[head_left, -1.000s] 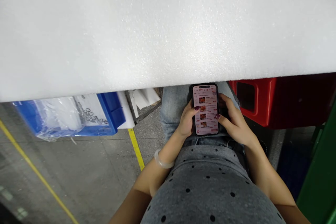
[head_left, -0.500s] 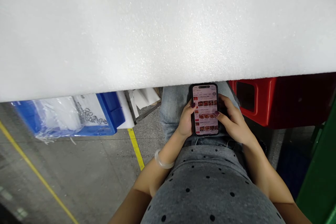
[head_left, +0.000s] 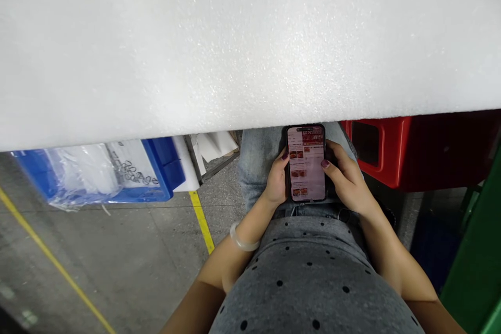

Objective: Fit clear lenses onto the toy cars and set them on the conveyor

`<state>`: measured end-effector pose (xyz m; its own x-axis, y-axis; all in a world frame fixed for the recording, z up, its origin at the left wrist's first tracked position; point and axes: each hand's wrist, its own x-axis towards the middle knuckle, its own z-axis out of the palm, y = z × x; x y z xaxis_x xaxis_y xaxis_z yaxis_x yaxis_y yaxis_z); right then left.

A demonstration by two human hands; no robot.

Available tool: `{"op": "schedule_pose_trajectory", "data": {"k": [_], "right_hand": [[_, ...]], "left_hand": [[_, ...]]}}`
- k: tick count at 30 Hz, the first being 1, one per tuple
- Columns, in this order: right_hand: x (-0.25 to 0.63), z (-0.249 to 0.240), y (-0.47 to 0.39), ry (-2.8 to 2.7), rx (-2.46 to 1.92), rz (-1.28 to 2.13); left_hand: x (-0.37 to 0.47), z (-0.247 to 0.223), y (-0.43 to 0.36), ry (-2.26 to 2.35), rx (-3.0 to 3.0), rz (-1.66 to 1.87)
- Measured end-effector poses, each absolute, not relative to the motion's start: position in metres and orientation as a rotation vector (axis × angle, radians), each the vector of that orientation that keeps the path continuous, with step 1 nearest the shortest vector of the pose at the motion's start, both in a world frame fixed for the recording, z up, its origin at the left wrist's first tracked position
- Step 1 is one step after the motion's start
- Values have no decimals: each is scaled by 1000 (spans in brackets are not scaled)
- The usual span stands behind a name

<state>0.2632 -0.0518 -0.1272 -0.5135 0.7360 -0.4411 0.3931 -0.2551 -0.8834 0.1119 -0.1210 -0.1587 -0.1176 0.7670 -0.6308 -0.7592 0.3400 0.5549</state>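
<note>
A black-framed smartphone [head_left: 306, 167] is held upright over my lap, its lit screen showing rows of small red pictures and text. My left hand [head_left: 277, 182] grips its left edge, with the thumb on the border of the screen and the other fingers hidden behind. On the opposite side, my right hand [head_left: 348, 177] is wrapped round the right edge, its thumb resting at the screen's right border. Both hands are below the near edge of a white foam sheet [head_left: 250, 52], with my jeans [head_left: 252, 167] behind the phone.
At the left, a blue bin [head_left: 168, 167] holds clear plastic bags and dark ring-like items. A red bin [head_left: 403, 151] stands at the right, beside a green frame [head_left: 475, 250]. Yellow tape lines [head_left: 201, 222] mark the grey floor.
The phone's screen has switched from a full list to a partly overlaid page with a red banner on top. My right thumb has drawn back slightly towards the edge.
</note>
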Motion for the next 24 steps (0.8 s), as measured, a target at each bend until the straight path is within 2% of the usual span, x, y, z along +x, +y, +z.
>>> {"op": "schedule_pose_trajectory", "data": {"k": [9, 24], "right_hand": [[265, -125, -54, -1837, -1286, 1588], [259, -124, -48, -2007, -1290, 1393]], "left_hand": [[113, -155, -119, 1092, -36, 1269], [113, -159, -120, 1064, -25, 1289]]}}
